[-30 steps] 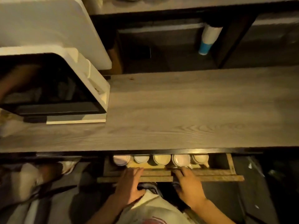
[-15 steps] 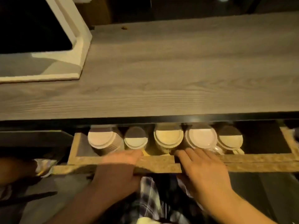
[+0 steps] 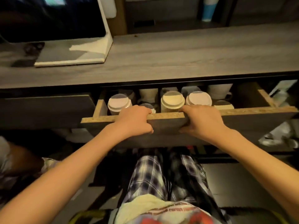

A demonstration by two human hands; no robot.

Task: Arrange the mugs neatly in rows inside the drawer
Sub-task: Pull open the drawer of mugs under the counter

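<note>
A wooden drawer (image 3: 166,116) stands partly pulled out from under the grey countertop (image 3: 178,59). Inside it, several pale mugs sit upside down in rows: a white one (image 3: 119,103) at the left, a cream ribbed one (image 3: 172,101) in the middle, a white one (image 3: 198,98) to its right. More mugs (image 3: 218,90) stand behind, half hidden under the counter edge. My left hand (image 3: 134,120) and my right hand (image 3: 202,121) both grip the top edge of the drawer front, fingers curled over it.
A white-framed screen stand (image 3: 90,50) sits on the countertop at the left. A closed dark drawer front (image 3: 47,109) is to the left of the open drawer. My plaid-trousered legs (image 3: 161,175) are below the drawer. A blue-and-white cup stack (image 3: 207,8) hangs at the back.
The drawer has come further out, showing a second row of mugs. Both hands now curl over the drawer front's top edge. The camera has moved closer and lower.
</note>
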